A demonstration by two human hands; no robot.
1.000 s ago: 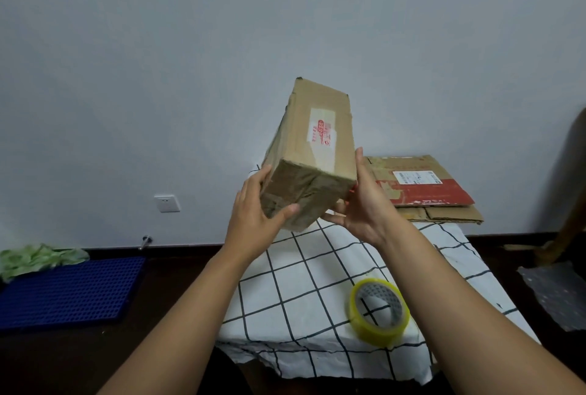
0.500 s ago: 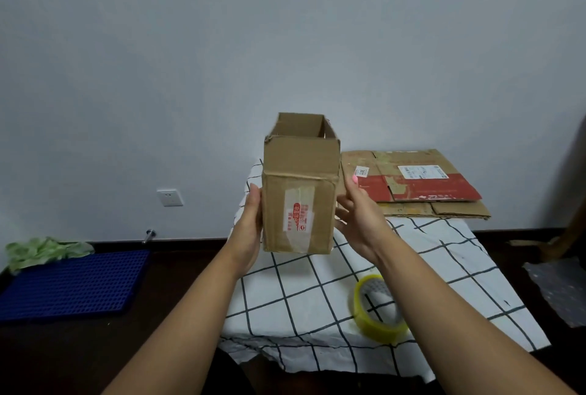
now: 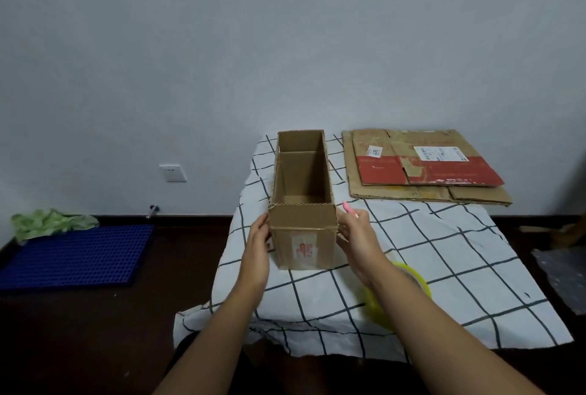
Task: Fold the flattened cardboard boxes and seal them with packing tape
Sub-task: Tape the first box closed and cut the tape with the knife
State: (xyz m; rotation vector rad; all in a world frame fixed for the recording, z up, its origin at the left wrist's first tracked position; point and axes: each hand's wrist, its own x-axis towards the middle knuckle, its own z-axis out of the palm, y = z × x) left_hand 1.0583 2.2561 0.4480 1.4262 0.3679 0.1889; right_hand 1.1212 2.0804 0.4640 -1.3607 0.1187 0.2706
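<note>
A roll of yellow tape (image 3: pixel 409 280) is largely covered by the right forearm, with only its far rim and a blurred near edge shown. The fingertips of the left hand (image 3: pixel 257 247) are hidden behind the box (image 3: pixel 302 201). The print on the box's red sticker (image 3: pixel 305 249) cannot be read. Crumpled plastic (image 3: pixel 563 274) is cut off by the right edge.

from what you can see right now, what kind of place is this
Probably a plain room at home, not a packing shop: a small table under a checked cloth, a bare wall with a socket, and a blue mat on the dark floor.
</note>
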